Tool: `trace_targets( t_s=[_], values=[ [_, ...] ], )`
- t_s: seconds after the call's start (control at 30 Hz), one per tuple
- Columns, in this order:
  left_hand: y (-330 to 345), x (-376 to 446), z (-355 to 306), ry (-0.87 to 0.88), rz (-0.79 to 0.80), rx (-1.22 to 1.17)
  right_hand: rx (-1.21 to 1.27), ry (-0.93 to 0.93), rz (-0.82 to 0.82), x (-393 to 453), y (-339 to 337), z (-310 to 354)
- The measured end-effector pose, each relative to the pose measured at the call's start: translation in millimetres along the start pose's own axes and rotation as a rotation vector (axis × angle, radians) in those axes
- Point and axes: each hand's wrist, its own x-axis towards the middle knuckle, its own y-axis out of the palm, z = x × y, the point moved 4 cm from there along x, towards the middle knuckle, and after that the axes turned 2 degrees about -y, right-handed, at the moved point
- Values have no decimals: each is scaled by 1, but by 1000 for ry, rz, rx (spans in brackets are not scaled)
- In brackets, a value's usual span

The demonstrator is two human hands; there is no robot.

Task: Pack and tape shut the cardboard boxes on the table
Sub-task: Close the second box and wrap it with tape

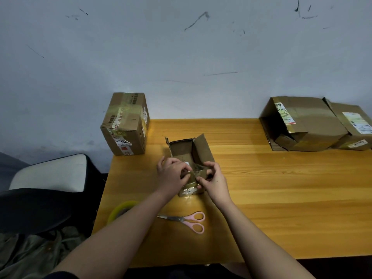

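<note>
**Both hands working at the near flap of a small open box**

A small cardboard box (190, 158) is sitting open near the middle of the wooden counter (281, 198), its far and right flaps standing up. The left hand (171, 174) is curling its fingers over the near edge of the box, pinching the near flap (198, 173), which is shiny with old tape. The right hand (213, 178) is gripping the same flap from the other side, thumb and fingers bent around it. The two hands are almost touching each other above the front wall of the box. Something small and white is showing inside, but what it is cannot be told.

A roll of tape (121, 210) is lying near the counter's left edge, partly hidden under the left forearm. A pair of pink-handled scissors (187, 220) is lying between the forearms, just nearer the person than the box, blades pointing left.

A taped, closed box (125, 125) is standing upright at the far left corner of the counter. At the far right, a larger box (300, 123) is lying on its side with its open end facing left, and another box (354, 127) is resting against it. A chair (46, 178) with a pale cushion is standing left of the counter.
</note>
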Motion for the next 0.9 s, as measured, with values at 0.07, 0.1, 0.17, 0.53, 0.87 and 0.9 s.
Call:
trace_targets(
  t_s=[0.07, 0.1, 0.17, 0.53, 0.87, 0.9],
  values=[
    [1, 0, 0, 6, -4, -5, -33, -2, 34, 2, 1, 2],
    [1, -1, 0, 10, -10, -9, -58, -2, 37, 2, 1, 4],
    [1, -3, -1, 15, -27, -10, -84, -3, 17, 1, 2, 5],
    [1, -3, 4, 2, -22, -4, -15, 19, -19, 2, 3, 8],
    [9, -7, 2, 15, 45, 184, -208, 1, 87, 6, -3, 13],
    [9, -7, 0, 23, 34, 202, -296, -4, 107, 7, -4, 13]
  ],
)
